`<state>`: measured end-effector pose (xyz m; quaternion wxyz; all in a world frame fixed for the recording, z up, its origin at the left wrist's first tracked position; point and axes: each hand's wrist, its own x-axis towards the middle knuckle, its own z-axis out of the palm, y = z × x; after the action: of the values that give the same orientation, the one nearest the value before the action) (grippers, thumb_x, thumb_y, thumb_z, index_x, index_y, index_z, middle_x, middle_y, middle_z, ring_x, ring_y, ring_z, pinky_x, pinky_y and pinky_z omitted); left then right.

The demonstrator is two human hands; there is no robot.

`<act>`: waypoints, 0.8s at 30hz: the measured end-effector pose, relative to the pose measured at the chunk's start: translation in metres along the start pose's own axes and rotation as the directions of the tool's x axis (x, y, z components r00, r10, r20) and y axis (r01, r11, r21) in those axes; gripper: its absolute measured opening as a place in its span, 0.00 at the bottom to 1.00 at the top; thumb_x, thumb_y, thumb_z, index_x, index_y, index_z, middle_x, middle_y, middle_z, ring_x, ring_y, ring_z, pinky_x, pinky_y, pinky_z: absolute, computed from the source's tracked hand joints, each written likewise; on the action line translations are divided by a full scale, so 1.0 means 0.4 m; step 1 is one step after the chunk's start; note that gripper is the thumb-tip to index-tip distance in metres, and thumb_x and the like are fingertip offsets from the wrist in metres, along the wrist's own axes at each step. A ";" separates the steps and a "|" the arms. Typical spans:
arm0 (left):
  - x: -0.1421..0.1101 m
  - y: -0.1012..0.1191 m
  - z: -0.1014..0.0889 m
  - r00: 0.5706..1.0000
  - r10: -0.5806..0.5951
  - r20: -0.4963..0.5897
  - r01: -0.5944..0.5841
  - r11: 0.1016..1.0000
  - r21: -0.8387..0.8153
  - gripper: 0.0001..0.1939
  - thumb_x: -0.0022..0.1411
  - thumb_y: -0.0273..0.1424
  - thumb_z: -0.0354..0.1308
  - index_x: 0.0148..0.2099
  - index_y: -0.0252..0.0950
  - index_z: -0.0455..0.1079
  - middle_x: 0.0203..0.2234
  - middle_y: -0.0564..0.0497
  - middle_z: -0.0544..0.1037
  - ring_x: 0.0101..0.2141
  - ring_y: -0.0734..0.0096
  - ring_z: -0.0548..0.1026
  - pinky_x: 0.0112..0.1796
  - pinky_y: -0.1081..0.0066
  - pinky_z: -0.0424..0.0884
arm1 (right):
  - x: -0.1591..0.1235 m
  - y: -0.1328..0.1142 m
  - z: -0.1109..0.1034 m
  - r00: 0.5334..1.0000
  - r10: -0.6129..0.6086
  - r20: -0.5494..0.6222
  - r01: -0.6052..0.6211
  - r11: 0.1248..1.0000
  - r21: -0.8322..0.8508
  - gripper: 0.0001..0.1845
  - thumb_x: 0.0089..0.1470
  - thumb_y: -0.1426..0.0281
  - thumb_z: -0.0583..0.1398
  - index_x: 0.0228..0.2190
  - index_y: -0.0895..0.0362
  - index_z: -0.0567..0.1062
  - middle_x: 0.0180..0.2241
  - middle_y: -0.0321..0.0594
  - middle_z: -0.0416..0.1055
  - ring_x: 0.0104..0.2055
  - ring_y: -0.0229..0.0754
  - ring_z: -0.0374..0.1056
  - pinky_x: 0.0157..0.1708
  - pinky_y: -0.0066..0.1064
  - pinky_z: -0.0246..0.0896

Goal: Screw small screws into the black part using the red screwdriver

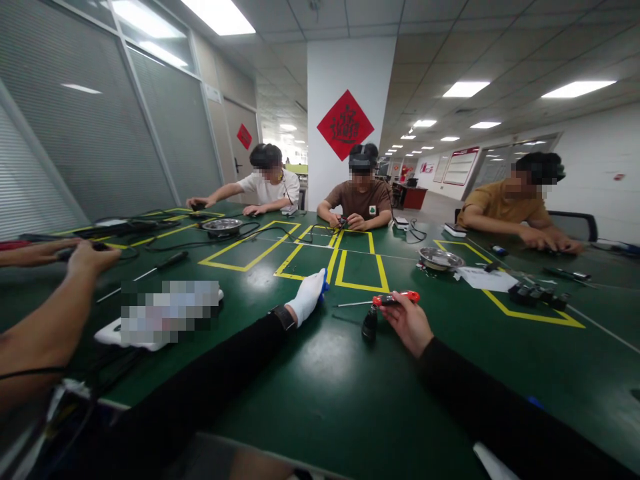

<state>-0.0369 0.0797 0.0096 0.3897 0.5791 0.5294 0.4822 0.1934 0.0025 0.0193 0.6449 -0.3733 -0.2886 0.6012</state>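
A: What was the condition of the right hand (407,325)?

B: It was bare and closed around the red-and-black handle of a screwdriver (381,301). The tool was held over the green table (310,397), its shaft directed towards the left hand (307,298).

A: And the grip of the left hand?

B: It could not be told. The hand wore a white glove, with a dark band (283,317) at the wrist. Blue showed along the far edge; whether this was glove coating or a gripped part could not be determined.

A: Which stage had been reached?

B: Tool selection appeared complete, since the screwdriver was in hand. The tip stood near the glove but apart from it, in contact with no visible fastener. No finished result showed between the hands, so any work with the tip was judged outstanding. The amount left could not be established from this view.

A: Which items lay nearby?

B: A black object (369,325) was positioned just below the screwdriver handle. A white casing (160,313) and a second screwdriver (170,261) lay off to the left; a metal bowl (443,267) and several dark blocks (533,293) were on the right
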 end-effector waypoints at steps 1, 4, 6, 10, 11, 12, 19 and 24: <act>-0.001 0.004 0.014 1.000 -0.014 0.008 0.014 0.999 -0.036 0.25 0.64 0.50 0.41 0.34 0.34 0.67 0.22 0.49 0.75 0.21 0.74 0.72 0.25 0.72 0.70 | 0.005 -0.004 -0.004 1.000 0.004 -0.012 -0.003 1.000 0.018 0.09 0.45 0.70 0.66 0.28 0.59 0.71 0.26 0.40 0.77 0.25 0.37 0.73 0.27 0.26 0.69; -0.016 0.015 0.048 0.998 -0.027 0.064 0.036 0.989 -0.145 0.22 0.63 0.47 0.47 0.40 0.33 0.69 0.33 0.45 0.79 0.31 0.70 0.76 0.36 0.69 0.73 | 0.012 -0.017 -0.020 0.999 0.009 -0.047 -0.004 0.996 0.090 0.06 0.49 0.70 0.63 0.27 0.58 0.71 0.25 0.37 0.76 0.25 0.36 0.72 0.27 0.26 0.69; -0.033 0.021 0.058 0.994 -0.014 0.107 0.034 0.983 -0.182 0.23 0.60 0.48 0.50 0.40 0.32 0.71 0.37 0.43 0.79 0.36 0.67 0.77 0.40 0.66 0.73 | 0.011 -0.023 -0.033 0.997 0.013 -0.070 -0.004 0.992 0.129 0.05 0.50 0.69 0.62 0.27 0.57 0.70 0.24 0.36 0.76 0.25 0.36 0.72 0.26 0.26 0.70; -0.071 0.038 0.052 0.975 0.012 0.222 0.058 0.950 -0.307 0.26 0.53 0.50 0.58 0.39 0.29 0.72 0.36 0.41 0.79 0.37 0.62 0.77 0.44 0.63 0.71 | 0.008 -0.031 -0.053 0.993 0.024 -0.114 -0.005 0.987 0.161 0.06 0.50 0.68 0.62 0.26 0.56 0.70 0.22 0.35 0.75 0.23 0.36 0.71 0.24 0.26 0.70; -0.078 0.043 0.049 0.969 0.015 0.248 0.068 0.944 -0.322 0.26 0.52 0.50 0.58 0.38 0.29 0.73 0.36 0.41 0.80 0.37 0.61 0.77 0.44 0.63 0.71 | 0.007 -0.032 -0.056 0.992 0.026 -0.120 -0.006 0.986 0.165 0.06 0.50 0.68 0.62 0.26 0.56 0.70 0.22 0.35 0.75 0.22 0.37 0.71 0.24 0.27 0.70; -0.085 0.049 0.047 0.964 0.012 0.266 0.076 0.945 -0.317 0.27 0.52 0.50 0.59 0.37 0.29 0.74 0.35 0.41 0.80 0.37 0.60 0.77 0.44 0.63 0.70 | 0.006 -0.033 -0.058 0.992 0.028 -0.125 -0.007 0.985 0.171 0.06 0.50 0.68 0.62 0.26 0.56 0.70 0.22 0.36 0.75 0.22 0.37 0.71 0.24 0.27 0.70; -0.111 0.078 0.052 0.945 -0.016 0.328 0.073 0.984 -0.162 0.25 0.54 0.49 0.57 0.35 0.29 0.76 0.33 0.42 0.81 0.37 0.59 0.76 0.44 0.63 0.70 | 0.005 -0.036 -0.053 0.986 0.058 -0.154 -0.022 0.974 0.226 0.05 0.53 0.71 0.59 0.26 0.57 0.71 0.22 0.36 0.74 0.22 0.35 0.70 0.23 0.25 0.69; -0.109 0.077 0.057 0.951 -0.039 0.308 0.091 0.983 -0.157 0.26 0.55 0.50 0.56 0.36 0.29 0.75 0.34 0.42 0.80 0.37 0.60 0.76 0.43 0.64 0.70 | 0.005 -0.032 -0.054 0.987 0.060 -0.152 -0.024 0.973 0.230 0.04 0.53 0.71 0.59 0.27 0.58 0.71 0.22 0.37 0.74 0.22 0.36 0.70 0.23 0.25 0.69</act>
<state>-0.0063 0.0338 0.0276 0.5298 0.5932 0.4392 0.4177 0.2186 0.0018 0.0179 0.6914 -0.3493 -0.1580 0.6123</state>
